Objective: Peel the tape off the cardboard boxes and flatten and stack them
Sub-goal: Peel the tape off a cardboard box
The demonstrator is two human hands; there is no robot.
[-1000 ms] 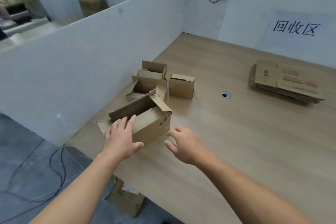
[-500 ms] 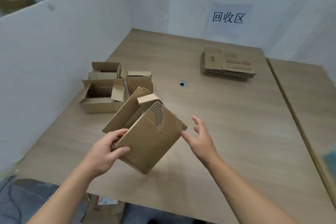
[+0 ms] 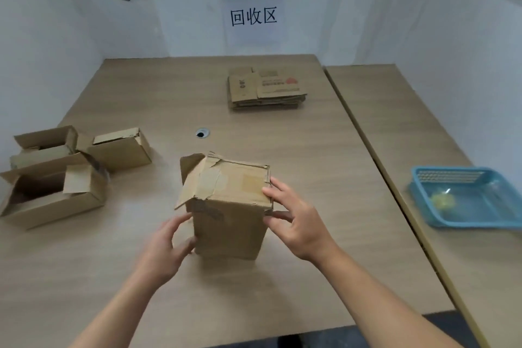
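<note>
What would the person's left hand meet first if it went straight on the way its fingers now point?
The upright cardboard box: the left hand points up-right at its left side, very close, though blur hides whether they touch.

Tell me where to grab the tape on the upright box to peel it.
Pinch the wrinkled tape end, which looks loose, hanging over the box's near top edge. Come from the left front: the left flap is lifted there, and the right hand steadies the opposite corner.
</note>
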